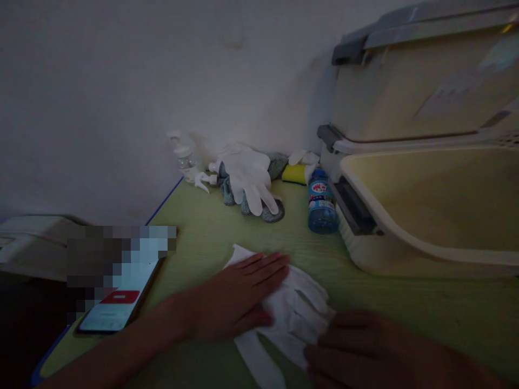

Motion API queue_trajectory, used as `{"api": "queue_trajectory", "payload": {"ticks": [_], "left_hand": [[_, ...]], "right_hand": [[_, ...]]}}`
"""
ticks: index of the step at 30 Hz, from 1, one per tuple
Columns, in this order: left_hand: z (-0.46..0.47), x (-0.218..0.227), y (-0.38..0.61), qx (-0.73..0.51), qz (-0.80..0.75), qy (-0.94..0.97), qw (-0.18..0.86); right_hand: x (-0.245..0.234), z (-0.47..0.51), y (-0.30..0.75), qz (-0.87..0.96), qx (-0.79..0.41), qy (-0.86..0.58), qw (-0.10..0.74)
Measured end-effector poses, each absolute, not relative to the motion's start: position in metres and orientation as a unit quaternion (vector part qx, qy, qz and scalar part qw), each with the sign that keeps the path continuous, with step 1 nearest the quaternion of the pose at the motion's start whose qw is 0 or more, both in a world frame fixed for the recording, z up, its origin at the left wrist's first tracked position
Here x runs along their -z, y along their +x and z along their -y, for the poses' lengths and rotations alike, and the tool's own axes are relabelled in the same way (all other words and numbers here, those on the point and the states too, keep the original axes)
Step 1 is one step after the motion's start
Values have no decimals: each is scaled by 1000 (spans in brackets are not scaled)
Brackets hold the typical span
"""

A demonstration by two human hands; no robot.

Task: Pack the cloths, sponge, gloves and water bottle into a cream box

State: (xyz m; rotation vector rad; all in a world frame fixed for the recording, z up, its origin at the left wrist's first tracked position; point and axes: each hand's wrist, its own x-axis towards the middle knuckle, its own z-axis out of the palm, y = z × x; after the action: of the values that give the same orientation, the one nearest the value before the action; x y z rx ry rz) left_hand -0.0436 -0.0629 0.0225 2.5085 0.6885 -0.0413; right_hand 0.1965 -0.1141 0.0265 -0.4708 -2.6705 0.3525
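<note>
Ahead of the right hand stand an open beige plastic bin and a blue labelled bottle, contents unclear. Under the left hand, flat with fingers together, lies a creased white glove; whether the right hand grips it cannot be told.

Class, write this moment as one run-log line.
Left hand: flat on white fabric glove | Right hand: at glove's finger end, grip unclear | Surface: green wood-grain table | Nearby: blue plastic bottle with printed label
</note>
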Motion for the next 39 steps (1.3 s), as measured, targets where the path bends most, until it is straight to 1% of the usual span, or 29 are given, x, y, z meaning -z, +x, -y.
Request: {"api": "queue_trajectory", "payload": {"ticks": [2,4,7,8,10,12,15,18,22,25,29,33,39], "left_hand": [[64,-29,-45,-19,-302,894,332],[63,-31,-39,-101,-365,845,378],[58,-22,-24,-274,-428,771,383],[56,-17,-20,-315,-434,755,377],[53,-6,-15,-347,-438,742,370],[51,0,-14,-341,-435,754,355],[50,-2,-20,-316,-391,809,304],[45,-12,-30,-252,-349,865,257],[35,-23,-46,-151,-350,896,229],[29,-23,-54,-107,-357,903,214],[29,-20,-56,-104,-348,913,188],[36,-17,-52,-124,-353,916,144],[43,-15,-43,-113,-345,923,127]], "right_hand": [[-34,106,204,957,-73,-193,204],[-40,97,211,958,-15,-197,210],[-41,86,217,960,47,-195,193],[-40,83,217,961,58,-199,183],[-36,80,217,962,66,-208,165],[-33,80,215,963,55,-209,159],[-32,82,212,965,38,-197,169],[-33,84,209,963,35,-193,185],[-32,83,204,959,19,-211,185],[-31,83,202,961,17,-209,179],[-29,84,204,963,44,-195,184],[-27,86,205,968,26,-189,164],[-27,86,203,965,42,-189,176]]}}
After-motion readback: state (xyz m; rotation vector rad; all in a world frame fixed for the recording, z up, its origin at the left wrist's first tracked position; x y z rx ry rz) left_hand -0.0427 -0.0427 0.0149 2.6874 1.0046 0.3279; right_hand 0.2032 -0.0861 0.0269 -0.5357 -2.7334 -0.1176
